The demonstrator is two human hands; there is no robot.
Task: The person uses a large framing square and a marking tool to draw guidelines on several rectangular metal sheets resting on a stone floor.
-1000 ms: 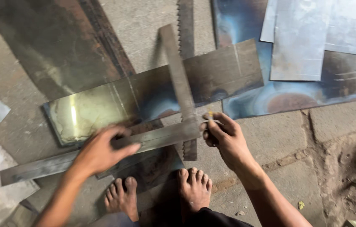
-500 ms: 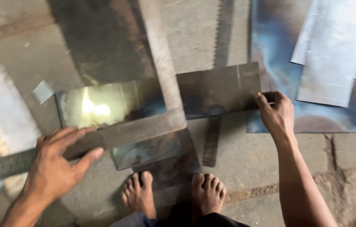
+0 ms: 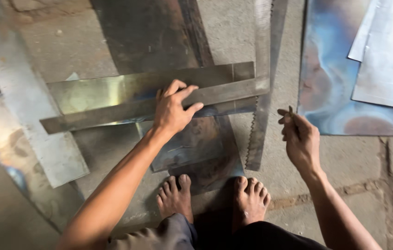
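Under the left hand (image 3: pixel 172 109) lies the metal square (image 3: pixel 113 114), right hand (image 3: pixel 301 139) apart.

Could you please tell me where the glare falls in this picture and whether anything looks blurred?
Head view: glare falls on the shiny metal sheet under the steel square that the left hand presses; the far left sheet is smeared and soft; the right hand and both feet are fairly sharp; shadow pools near the feet.

Bare metal on rough concrete floor (image 3: pixel 345 157)

The long grey steel straightedge (image 3: pixel 113 113) looks dull and matt; the rectangular sheet-metal strip (image 3: pixel 99 92) beneath gleams glossy; the blue-tinted heat-stained metal sheet (image 3: pixel 331 83) shines smooth.
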